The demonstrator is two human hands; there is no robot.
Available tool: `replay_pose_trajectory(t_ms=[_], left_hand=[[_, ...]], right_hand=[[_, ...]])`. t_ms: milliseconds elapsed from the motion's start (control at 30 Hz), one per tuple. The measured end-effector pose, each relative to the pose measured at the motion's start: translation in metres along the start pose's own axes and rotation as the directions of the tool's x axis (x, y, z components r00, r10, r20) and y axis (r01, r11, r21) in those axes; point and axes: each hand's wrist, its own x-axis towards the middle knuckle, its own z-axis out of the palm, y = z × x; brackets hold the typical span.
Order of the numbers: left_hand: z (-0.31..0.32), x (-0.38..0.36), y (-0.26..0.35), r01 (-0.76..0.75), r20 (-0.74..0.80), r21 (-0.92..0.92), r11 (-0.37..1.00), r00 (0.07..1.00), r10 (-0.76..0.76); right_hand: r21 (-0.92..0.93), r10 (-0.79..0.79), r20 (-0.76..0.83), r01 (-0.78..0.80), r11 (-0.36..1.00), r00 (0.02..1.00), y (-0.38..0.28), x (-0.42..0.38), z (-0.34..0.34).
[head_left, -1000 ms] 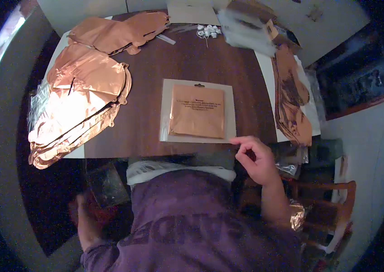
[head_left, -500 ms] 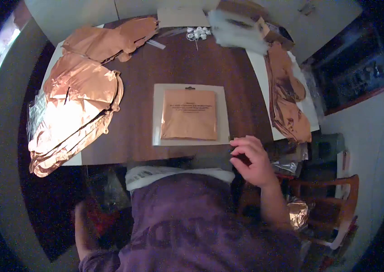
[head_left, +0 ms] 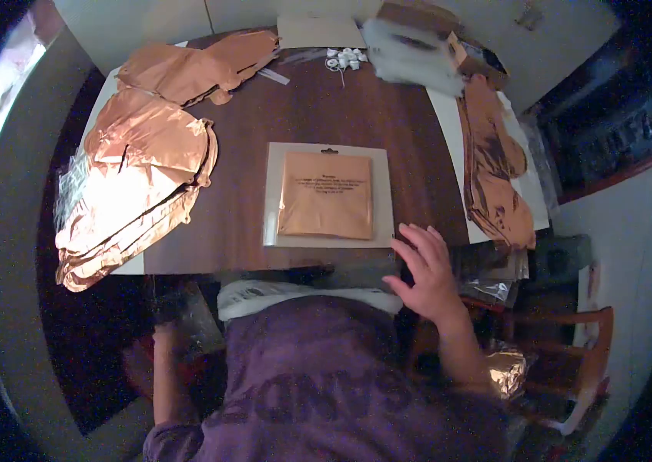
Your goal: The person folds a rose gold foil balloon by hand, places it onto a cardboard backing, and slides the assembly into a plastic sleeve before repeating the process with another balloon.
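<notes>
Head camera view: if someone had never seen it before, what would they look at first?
Probably the shiny copper-coloured foil pile, glaring brightly on the left side of the table. Next, maybe the flat copper-coloured packet with dark printing, in the middle near the front edge, with the right hand open by its lower right corner.

A copper packet [head_left: 326, 212] lies on the brown table [head_left: 249, 123].

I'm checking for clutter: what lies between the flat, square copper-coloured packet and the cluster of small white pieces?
The head view shows only bare dark-brown tabletop between the packet and the white cluster.
</notes>
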Motion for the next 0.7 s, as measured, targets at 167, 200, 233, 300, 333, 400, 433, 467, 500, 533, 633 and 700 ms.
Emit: replay_pose_trajectory(t_ms=[167, 200, 233, 300, 333, 400, 433, 467, 500, 533, 633, 700], left_hand=[[-0.053, -0.099, 0.174, -0.798, -0.302, 0.106, 0.593, 0.543, 0.784], [-0.057, -0.104, 0.197, -0.831, -0.332, 0.441, 0.340, 0.201, 0.922], [-0.060, -0.106, 0.222, -0.764, -0.316, 0.573, 0.296, 0.128, 0.940], [-0.061, -0.098, 0.255, -0.675, -0.234, 0.711, 0.199, 0.040, 0.971], [-0.060, -0.085, 0.266, -0.668, -0.182, 0.729, 0.150, 0.022, 0.983], [-0.052, -0.064, 0.270, -0.673, -0.110, 0.737, 0.064, -0.027, 0.994], [-0.045, -0.055, 0.265, -0.690, -0.094, 0.723, 0.031, -0.053, 0.994], [-0.040, -0.047, 0.263, -0.701, -0.079, 0.713, -0.002, -0.084, 0.993], [-0.037, -0.044, 0.261, -0.726, -0.124, 0.688, 0.013, -0.100, 0.987], [-0.032, -0.042, 0.258, -0.750, -0.169, 0.660, 0.028, -0.112, 0.979], [-0.023, -0.039, 0.255, -0.800, -0.275, 0.599, 0.044, -0.153, 0.949], [-0.022, -0.039, 0.255, -0.815, -0.332, 0.573, 0.085, -0.135, 0.934]], right_hand=[[-0.105, -0.068, 0.021, 0.070, 0.992, 0.997, -0.002, 0.006, 0.022], [-0.128, -0.080, 0.029, 0.083, 0.988, 0.996, -0.004, 0.009, 0.025], [-0.154, -0.091, 0.035, 0.096, 0.983, 0.995, -0.004, 0.010, 0.028], [-0.173, -0.133, 0.033, 0.136, 0.975, 0.991, 0.004, 0.006, 0.038], [-0.185, -0.155, 0.031, 0.158, 0.970, 0.987, 0.010, 0.007, 0.041], [-0.163, -0.159, -0.020, 0.153, 0.975, 0.987, 0.015, 0.003, 0.043], [-0.148, -0.152, -0.037, 0.145, 0.978, 0.988, 0.016, -0.003, 0.043], [-0.144, -0.161, -0.049, 0.152, 0.978, 0.986, 0.018, -0.005, 0.043], [-0.140, -0.170, -0.064, 0.159, 0.977, 0.983, 0.020, -0.006, 0.043], [-0.134, -0.178, -0.077, 0.166, 0.977, 0.981, 0.021, -0.008, 0.043], [-0.095, -0.185, -0.143, 0.173, 0.980, 0.972, 0.020, -0.007, 0.044], [0.009, -0.190, -0.194, 0.196, 0.981, 0.962, 0.019, -0.003, 0.038]])
